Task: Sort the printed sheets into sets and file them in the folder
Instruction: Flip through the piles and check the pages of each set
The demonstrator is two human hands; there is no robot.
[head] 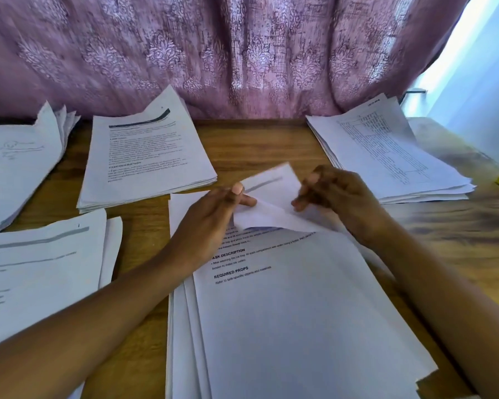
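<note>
Plainly, the chief risk is that more than one page comes up at once. The left hand (213,214) pinches the far edge of the top sheet (271,191) between thumb and forefinger, and the thin paper beneath could cling to it and end up in the wrong set. A crease is also likely, since the sheet is bent up and back toward the person; a sharp pull could fold or tear it. The right hand (334,194) is blurred, its fingers curled at the raised sheet's right edge, and I cannot tell whether they actually grip the paper. The centre stack (300,312) is fanned unevenly along its left side, so a careless tug could slide it further askew on the wooden table (257,139).

The top sheet is white, thin and limp, with a grey bar showing on its raised part. It rises from the far end of the centre stack, which lies directly before the person. The exposed page carries the heading "REQUIRED PROPS".

Sorted piles lie around it: a far-centre pile (144,159), a right pile (386,156) printed with tables, a far-left pile (15,162) and a near-left pile (41,269). No folder shows.
</note>
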